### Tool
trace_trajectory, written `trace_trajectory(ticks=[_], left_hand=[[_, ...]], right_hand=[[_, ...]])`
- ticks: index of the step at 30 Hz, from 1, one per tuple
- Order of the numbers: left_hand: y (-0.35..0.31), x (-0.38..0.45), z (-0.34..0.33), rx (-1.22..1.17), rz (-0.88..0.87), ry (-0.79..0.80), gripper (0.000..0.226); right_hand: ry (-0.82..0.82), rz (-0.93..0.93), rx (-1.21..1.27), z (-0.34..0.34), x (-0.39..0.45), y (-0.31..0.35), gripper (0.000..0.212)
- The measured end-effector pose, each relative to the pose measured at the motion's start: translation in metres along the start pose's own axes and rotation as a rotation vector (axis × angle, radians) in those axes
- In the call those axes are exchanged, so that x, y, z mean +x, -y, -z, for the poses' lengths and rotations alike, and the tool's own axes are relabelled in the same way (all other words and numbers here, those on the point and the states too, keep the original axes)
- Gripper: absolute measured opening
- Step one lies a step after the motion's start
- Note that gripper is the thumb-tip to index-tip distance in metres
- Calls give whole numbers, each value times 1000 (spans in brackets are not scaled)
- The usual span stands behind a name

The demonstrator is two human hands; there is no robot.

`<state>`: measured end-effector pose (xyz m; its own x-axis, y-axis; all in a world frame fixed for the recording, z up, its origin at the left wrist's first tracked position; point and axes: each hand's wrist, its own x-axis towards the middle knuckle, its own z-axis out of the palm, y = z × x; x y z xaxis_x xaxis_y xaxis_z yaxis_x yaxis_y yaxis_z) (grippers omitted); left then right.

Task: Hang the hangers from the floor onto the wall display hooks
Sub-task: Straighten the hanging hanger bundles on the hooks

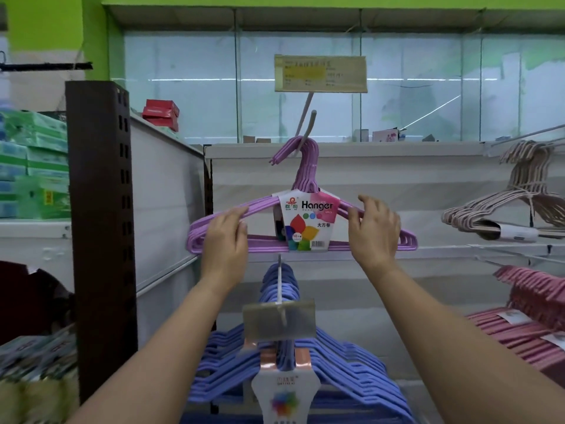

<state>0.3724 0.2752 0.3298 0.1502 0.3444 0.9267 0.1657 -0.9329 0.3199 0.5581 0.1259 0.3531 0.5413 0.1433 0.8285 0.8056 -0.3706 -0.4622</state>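
Purple hanger bundle (301, 221) sits hooked on the display hook (307, 130) between left hand (224, 237) and right hand (374, 231) — both grip its arms; release pending, floor stock unseen.

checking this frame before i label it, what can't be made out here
Head view only:
- Price sign above the purple hangers: its writing is blurred and too small to read.
- Left hand and right hand: their fingertips curl behind the hanger arms.
- Blue hangers: a grey tag covers their hooks, and the bottom edge cuts them off.
- Pink hangers: cut off by the right edge.
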Motion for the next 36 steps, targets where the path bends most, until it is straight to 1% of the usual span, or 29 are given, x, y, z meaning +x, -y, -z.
trace_trajectory(ticks=[2,4,7,10,14,15,16,18,20,24,27,29,32,36], left_hand=[[0,-20,11,6,68,-113,28],[1,-40,20,33,197,-194,26],[-7,-77,26,68,393,-249,22],[-26,-116,24,97,553,-246,24],[-78,-160,-1,94,697,-136,27],[-97,-168,-10,98,703,-109,30],[-115,-173,-18,94,674,-85,32],[-152,-179,-37,60,570,-43,34],[-182,-178,-56,14,476,-10,32],[-238,-168,-99,-90,347,81,34],[-276,-156,-130,-87,278,167,29],[-294,-147,-149,-95,253,197,24],[-311,-135,-183,-174,262,228,17],[-318,-121,-229,-234,275,272,28]], right_hand=[[-21,-21,2,8,-16,-12,38],[2,-31,28,15,-32,-25,36],[60,-70,26,36,-55,-49,34],[90,-67,-15,66,-69,-78,33],[122,-73,-66,121,-73,-122,33],[123,-78,-85,138,-71,-134,34],[122,-81,-105,153,-69,-144,34],[124,-80,-148,185,-64,-168,34],[129,-73,-202,214,-59,-194,34],[115,-97,-277,261,-51,-238,34],[90,-135,-312,286,-39,-269,35],[89,-171,-319,294,-31,-288,36],[101,-214,-323,299,-18,-315,37],[162,-265,-310,290,6,-348,41]])
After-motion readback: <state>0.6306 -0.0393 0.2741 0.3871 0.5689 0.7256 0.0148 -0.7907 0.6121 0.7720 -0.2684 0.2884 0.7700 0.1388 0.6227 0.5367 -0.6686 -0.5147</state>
